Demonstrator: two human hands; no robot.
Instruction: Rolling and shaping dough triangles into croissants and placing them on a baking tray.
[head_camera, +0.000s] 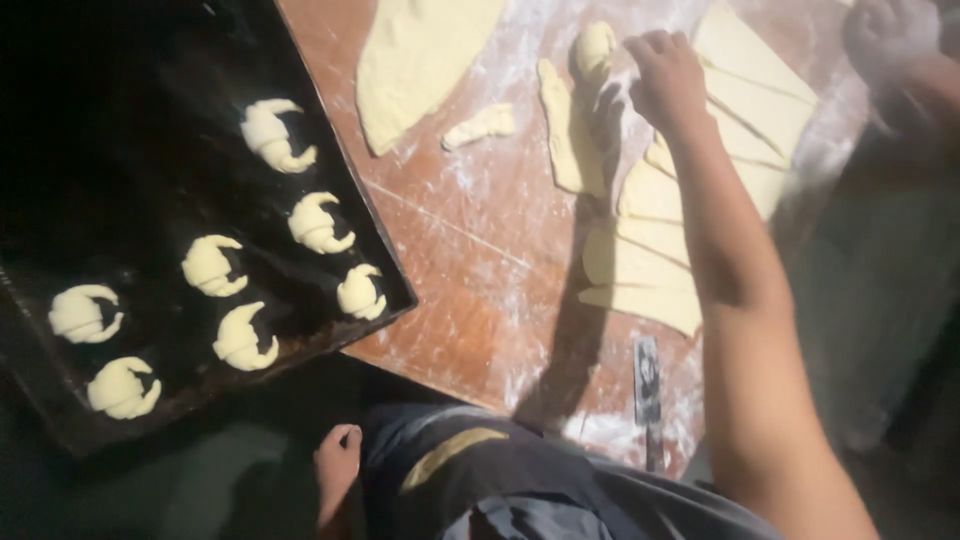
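My right hand (665, 80), fingers curled loosely and gripping nothing, rests on the floured table (470, 250) with the half-rolled dough strip (572, 125) at its nine o'clock, long axis twelve-to-six, my left hand (337, 462) far off, its grip unclear.

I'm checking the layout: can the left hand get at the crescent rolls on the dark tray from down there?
Probably yes: the left hand hangs low by the table edge, just below the dark tray, and nothing lies between it and the nearest crescent roll.
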